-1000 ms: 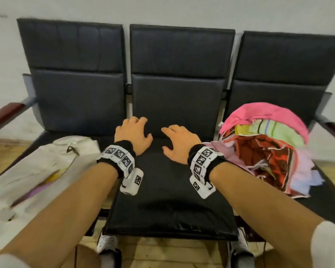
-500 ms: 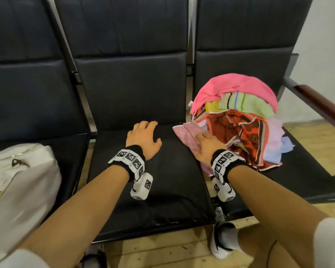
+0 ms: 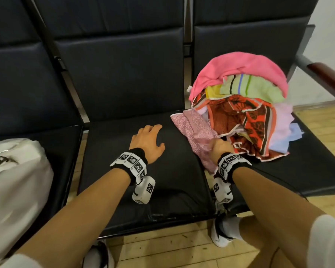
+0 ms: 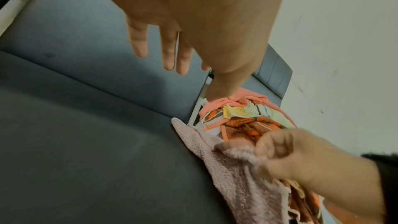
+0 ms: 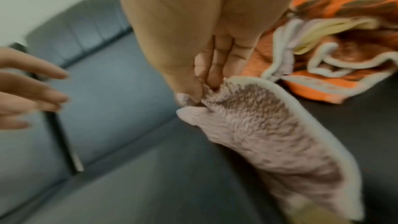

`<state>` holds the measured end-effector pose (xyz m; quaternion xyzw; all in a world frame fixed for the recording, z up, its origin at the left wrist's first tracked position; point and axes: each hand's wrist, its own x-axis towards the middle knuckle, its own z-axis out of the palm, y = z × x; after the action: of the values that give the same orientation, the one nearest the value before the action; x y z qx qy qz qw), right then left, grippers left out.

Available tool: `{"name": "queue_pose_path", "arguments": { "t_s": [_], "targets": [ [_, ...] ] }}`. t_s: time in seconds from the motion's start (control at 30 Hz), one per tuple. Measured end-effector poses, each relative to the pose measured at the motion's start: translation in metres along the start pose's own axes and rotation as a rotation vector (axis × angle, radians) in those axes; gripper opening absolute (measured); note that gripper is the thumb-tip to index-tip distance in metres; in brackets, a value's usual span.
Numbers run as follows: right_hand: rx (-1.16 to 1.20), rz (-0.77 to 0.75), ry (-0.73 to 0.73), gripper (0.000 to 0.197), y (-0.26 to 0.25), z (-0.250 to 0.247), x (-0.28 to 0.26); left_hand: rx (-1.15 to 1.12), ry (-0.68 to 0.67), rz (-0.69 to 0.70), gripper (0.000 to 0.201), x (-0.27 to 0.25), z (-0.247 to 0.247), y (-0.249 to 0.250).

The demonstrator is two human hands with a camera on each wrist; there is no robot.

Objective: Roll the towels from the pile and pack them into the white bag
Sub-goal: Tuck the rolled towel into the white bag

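Note:
A pile of towels point(image 3: 244, 105) lies on the right seat, a bright pink one on top and an orange patterned one point(image 5: 344, 6) below. A pale pink speckled towel point(image 3: 195, 130) hangs out of the pile's left side onto the middle seat. My right hand point(image 3: 219, 149) pinches this towel point(image 5: 247, 120) between thumb and fingers at its near edge point(image 4: 237, 168). My left hand point(image 3: 149, 140) hovers over the middle seat with fingers point(image 4: 168, 52) straight, holding nothing. The white bag point(image 3: 16, 180) lies on the left seat.
Three joined black padded chairs point(image 3: 124, 89) stand against a pale wall. A dark wooden armrest point(image 3: 329, 80) is at the far right. The floor is light wood point(image 3: 162, 250), and my white shoes show under the seat edge.
My view has swung right toward the pile. My right hand went from the middle seat to the pale pink towel and now pinches it. My left hand has stayed over the middle seat.

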<state>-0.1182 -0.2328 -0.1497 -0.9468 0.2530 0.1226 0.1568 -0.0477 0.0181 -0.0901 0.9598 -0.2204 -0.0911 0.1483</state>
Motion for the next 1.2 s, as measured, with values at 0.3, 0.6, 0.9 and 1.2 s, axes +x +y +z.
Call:
{"name": "queue_pose_path", "arguments": {
  "t_s": [0.3, 0.6, 0.9, 1.2],
  "targets": [
    [0.31, -0.694, 0.09, 0.024, -0.118, -0.067, -0.072, -0.304, -0.008, 0.192, 0.102, -0.028, -0.042, 0.001],
    [0.462, -0.801, 0.099, 0.052, -0.181, -0.086, -0.12, -0.357, 0.42, 0.28, 0.016, -0.078, -0.121, -0.041],
    [0.215, -0.713, 0.141, 0.009, -0.225, -0.087, -0.133, -0.404, 0.785, 0.117, 0.026, -0.125, -0.2, -0.1],
    [0.165, -0.602, 0.154, 0.007, -0.232, -0.124, -0.145, -0.463, 0.854, -0.1, 0.031, -0.155, -0.22, -0.124]
  ]
}}
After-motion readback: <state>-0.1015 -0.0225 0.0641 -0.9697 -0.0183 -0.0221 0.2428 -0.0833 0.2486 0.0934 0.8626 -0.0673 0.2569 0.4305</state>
